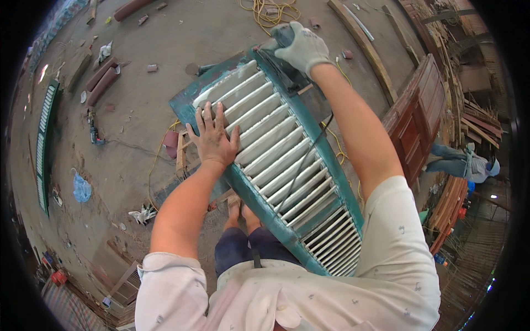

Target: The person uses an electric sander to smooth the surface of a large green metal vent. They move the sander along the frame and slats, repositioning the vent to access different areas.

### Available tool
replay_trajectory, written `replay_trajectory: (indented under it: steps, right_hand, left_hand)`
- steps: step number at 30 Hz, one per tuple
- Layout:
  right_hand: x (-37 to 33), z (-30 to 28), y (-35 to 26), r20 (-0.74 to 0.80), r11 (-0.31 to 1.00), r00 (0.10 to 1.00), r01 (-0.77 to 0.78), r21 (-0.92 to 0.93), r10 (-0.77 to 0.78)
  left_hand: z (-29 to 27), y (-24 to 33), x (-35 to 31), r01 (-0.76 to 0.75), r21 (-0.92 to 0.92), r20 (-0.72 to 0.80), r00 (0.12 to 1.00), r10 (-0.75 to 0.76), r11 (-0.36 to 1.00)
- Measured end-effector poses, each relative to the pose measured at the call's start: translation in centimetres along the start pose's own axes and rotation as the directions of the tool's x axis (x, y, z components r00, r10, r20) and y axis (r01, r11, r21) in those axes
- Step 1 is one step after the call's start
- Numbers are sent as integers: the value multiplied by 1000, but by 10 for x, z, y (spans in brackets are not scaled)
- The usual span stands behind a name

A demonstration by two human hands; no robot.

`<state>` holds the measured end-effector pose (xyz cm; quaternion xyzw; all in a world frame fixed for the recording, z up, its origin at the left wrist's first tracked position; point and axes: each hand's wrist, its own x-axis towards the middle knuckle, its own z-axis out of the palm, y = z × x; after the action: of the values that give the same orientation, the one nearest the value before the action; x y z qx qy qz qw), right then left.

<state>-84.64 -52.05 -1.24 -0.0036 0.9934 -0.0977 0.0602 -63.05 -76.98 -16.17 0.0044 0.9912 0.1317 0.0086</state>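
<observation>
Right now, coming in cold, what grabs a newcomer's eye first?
The long green shutter with white slats, slanting across the middle. Next, at its far end, the gloved right hand on a dark tool, while the bare left hand spreads its fingers over the slats. Then the reddish-brown door at right and the yellow cord coiled at top.

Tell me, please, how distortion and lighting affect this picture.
In the head view, fisheye distortion bows the louvred panel's long edges; also in the head view, the corners fall to black; again in the head view, light looks mostly soft, with a small bright patch near the left rim.
</observation>
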Motion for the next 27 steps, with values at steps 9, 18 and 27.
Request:
replay_trajectory:
  steps: [9, 18, 27]
  right_hand:
    - [57, 14, -49, -54, 996, 997, 62, 64, -59]
    - [-13, -10, 21, -72, 921, 994, -52, 386, 86]
    - [-237, -30, 19, -180, 403, 958, 79, 912, 222]
  left_hand:
    - [-4, 3, 2, 25, 45, 84, 996, -28, 999]
    - [-18, -2, -2, 12, -103, 22, 1000, -10, 995]
    - [8, 5, 6, -43, -127, -3, 999, 43, 991]
